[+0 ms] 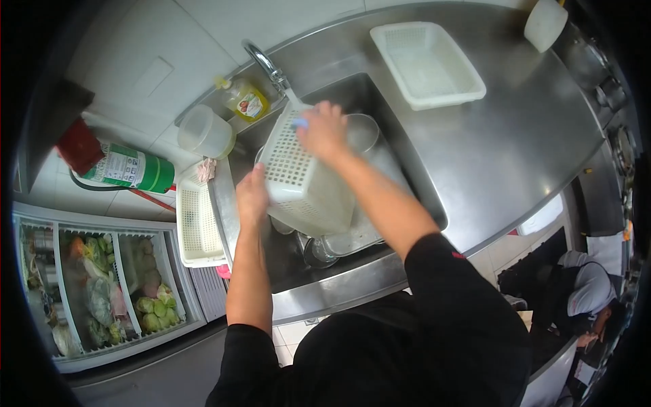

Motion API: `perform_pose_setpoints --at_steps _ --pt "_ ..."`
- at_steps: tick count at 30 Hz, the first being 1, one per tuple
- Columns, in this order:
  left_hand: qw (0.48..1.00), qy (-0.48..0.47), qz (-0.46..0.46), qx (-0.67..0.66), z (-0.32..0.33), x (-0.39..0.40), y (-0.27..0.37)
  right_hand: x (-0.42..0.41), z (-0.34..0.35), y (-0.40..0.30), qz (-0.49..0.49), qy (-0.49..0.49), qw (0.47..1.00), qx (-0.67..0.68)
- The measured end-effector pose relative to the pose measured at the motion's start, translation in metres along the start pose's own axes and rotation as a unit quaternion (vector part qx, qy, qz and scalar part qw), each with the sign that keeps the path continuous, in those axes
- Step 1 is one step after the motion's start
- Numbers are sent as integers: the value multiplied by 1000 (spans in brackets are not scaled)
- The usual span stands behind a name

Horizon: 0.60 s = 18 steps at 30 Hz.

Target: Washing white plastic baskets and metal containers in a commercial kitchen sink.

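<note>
A white perforated plastic basket (290,168) is tilted over the stainless steel sink (430,203), its holed face turned up. My left hand (253,197) grips its near left edge. At the upper end of that face, my right hand (325,129) presses a small blue item (300,122), blurred and mostly covered by the fingers; it may be a brush or sponge. Water runs from the chrome faucet (264,63) onto the basket's far end. Under the basket, clear containers (362,133) and a metal tray (356,244) lie in the sink.
A yellow dish soap bottle (249,102) and a translucent tub (206,132) stand behind the sink. White baskets lie on the right counter (432,66) and at the left (198,224). Lower left is a vegetable fridge (117,290); a co-worker (585,290) is at the right.
</note>
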<state>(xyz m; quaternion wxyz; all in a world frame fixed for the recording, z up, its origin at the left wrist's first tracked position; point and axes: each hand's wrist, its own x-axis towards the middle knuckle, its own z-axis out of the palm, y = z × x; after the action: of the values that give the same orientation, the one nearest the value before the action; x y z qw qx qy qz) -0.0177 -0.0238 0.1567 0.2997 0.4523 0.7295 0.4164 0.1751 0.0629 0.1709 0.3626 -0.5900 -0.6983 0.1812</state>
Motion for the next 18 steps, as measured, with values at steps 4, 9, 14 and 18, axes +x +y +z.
perform_pose_setpoints --at_steps 4,9,14,18 --pt "1000 5 7 9 2 2 7 -5 14 -20 -74 -66 989 -114" --pt "998 -9 0 66 1 -6 5 -31 -1 -16 -228 -155 961 -9" --pt "997 3 56 45 15 1 8 26 4 3 -35 -12 993 -115" --pt "999 -29 7 45 -3 5 7 -58 22 -42 -226 -108 966 -59"
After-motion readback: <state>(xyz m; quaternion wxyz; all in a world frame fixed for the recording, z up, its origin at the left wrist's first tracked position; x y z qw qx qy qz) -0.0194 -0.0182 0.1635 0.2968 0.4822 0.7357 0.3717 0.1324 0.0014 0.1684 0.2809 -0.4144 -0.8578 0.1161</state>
